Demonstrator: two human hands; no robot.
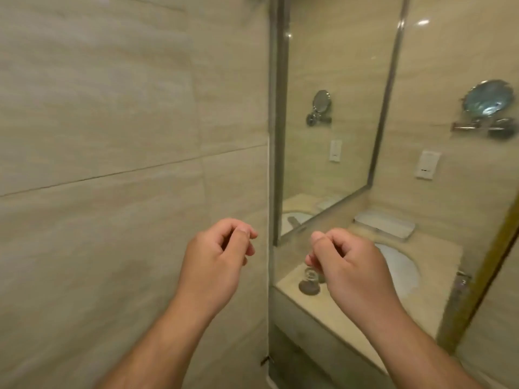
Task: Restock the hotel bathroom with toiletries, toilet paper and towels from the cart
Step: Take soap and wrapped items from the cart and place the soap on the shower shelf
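Both of my hands are raised in front of me with nothing in them. My left hand (217, 256) hovers before the beige tiled wall (112, 136), its fingers curled in and the thumb near the fingertips. My right hand (348, 265) is curled the same way above the left end of the vanity counter (438, 265). A white tray (384, 224) lies at the back of the counter behind the sink basin (401, 268). A clear glass (309, 280) stands near the counter's left front corner, just below my right hand. No cart, towels or toilet paper are in view.
A framed wall mirror (337, 108) hangs above the counter. A round chrome shaving mirror (487, 99) and a white socket (427, 164) are on the right wall. A gold-coloured frame (477, 284) runs along the counter's right side.
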